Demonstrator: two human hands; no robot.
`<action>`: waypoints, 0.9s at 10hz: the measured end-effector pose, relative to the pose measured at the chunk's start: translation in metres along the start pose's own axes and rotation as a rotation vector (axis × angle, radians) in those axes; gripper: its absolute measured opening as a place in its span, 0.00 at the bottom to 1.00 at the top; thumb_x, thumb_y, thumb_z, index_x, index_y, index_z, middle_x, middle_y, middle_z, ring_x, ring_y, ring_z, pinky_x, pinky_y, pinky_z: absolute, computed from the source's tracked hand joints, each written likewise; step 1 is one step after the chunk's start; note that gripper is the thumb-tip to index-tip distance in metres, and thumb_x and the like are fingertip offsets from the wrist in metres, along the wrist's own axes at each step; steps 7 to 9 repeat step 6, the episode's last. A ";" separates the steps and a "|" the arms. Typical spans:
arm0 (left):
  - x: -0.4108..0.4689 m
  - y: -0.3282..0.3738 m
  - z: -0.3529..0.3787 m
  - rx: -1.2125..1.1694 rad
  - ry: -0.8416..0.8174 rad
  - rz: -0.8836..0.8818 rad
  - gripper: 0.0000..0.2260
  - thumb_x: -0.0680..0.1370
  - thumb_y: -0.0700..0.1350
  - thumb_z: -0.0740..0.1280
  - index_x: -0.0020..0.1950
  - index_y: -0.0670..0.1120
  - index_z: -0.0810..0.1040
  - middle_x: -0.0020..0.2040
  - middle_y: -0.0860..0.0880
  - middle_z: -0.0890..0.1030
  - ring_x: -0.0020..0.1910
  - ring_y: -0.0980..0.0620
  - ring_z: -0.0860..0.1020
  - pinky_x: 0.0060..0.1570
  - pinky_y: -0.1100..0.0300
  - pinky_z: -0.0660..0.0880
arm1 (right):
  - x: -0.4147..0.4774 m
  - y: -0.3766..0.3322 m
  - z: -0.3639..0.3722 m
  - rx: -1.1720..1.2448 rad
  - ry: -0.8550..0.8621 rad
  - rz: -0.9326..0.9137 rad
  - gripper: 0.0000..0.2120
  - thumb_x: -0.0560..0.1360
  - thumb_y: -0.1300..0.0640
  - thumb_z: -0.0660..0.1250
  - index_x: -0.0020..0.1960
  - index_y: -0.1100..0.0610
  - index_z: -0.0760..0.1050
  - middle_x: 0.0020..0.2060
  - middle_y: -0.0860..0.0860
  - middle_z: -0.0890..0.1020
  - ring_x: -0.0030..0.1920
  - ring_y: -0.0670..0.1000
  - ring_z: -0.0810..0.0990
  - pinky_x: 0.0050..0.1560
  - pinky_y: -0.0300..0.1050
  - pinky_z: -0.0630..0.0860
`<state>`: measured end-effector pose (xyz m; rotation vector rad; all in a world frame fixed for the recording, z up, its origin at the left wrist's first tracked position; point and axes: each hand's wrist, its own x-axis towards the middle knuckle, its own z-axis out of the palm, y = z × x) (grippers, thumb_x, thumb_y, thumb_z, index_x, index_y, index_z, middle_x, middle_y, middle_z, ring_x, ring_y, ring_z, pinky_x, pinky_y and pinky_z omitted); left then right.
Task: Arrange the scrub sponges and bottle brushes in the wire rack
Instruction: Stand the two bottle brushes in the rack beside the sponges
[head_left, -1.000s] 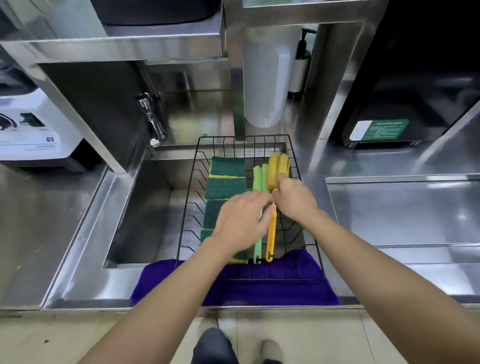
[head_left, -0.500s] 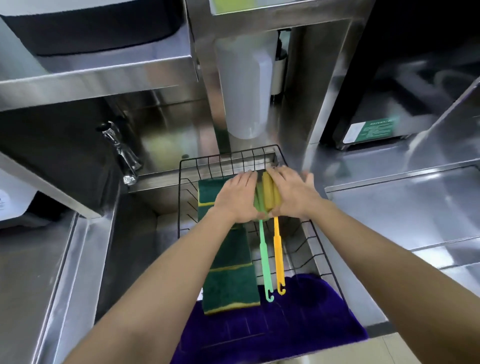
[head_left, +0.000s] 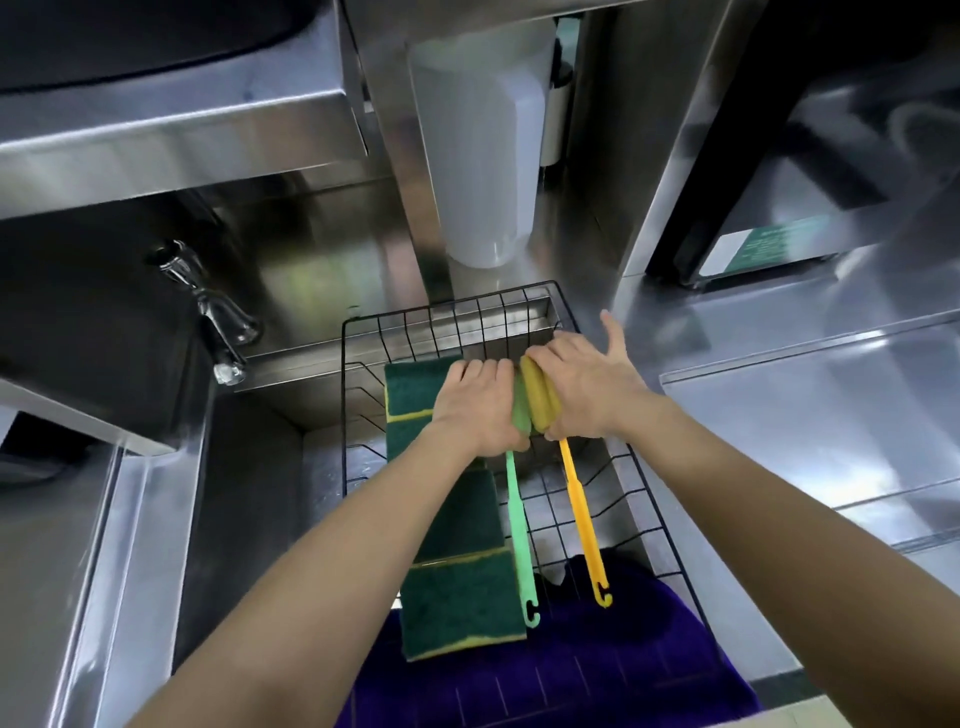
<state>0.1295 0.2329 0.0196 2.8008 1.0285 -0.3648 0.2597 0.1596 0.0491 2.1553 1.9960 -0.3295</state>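
Note:
A black wire rack (head_left: 452, 312) sits over the steel sink. Several green scrub sponges (head_left: 460, 597) with yellow edges lie in a row along its left side. Beside them lie two bottle brushes, handles toward me: a green bottle brush (head_left: 521, 525) and a yellow bottle brush (head_left: 581, 509). My left hand (head_left: 480, 402) is closed over the green brush's sponge head. My right hand (head_left: 587, 387) grips the yellow brush's sponge head, thumb raised. The two hands touch at the heads.
A purple cloth (head_left: 597, 670) lies under the rack's near end on the sink edge. A tap (head_left: 218, 322) juts out at the left. A translucent white container (head_left: 480, 140) hangs behind the rack. Steel counter (head_left: 810, 415) stretches to the right.
The yellow brush's handle has swung right, away from the green one, widening the gap. Both hands stay on the brush heads. The view has dipped closer to the rack.

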 end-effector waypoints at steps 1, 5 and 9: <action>-0.002 -0.004 -0.001 -0.010 -0.043 -0.044 0.34 0.67 0.65 0.71 0.63 0.45 0.64 0.60 0.47 0.71 0.61 0.47 0.68 0.64 0.51 0.58 | 0.002 -0.003 0.005 -0.096 -0.031 -0.052 0.46 0.65 0.37 0.70 0.74 0.55 0.56 0.71 0.52 0.68 0.76 0.52 0.57 0.70 0.66 0.32; -0.033 -0.016 -0.005 -0.088 -0.041 -0.017 0.41 0.75 0.68 0.60 0.79 0.50 0.46 0.79 0.48 0.51 0.77 0.50 0.48 0.73 0.52 0.46 | -0.003 -0.010 0.003 -0.209 -0.091 0.010 0.51 0.66 0.32 0.65 0.77 0.56 0.48 0.76 0.54 0.59 0.78 0.53 0.50 0.71 0.67 0.35; -0.048 -0.021 -0.033 -0.102 0.064 -0.033 0.35 0.77 0.66 0.58 0.78 0.51 0.54 0.78 0.48 0.55 0.76 0.49 0.53 0.73 0.52 0.51 | -0.013 -0.004 -0.021 -0.128 -0.057 0.009 0.43 0.68 0.35 0.66 0.75 0.53 0.57 0.73 0.54 0.66 0.75 0.54 0.59 0.72 0.66 0.42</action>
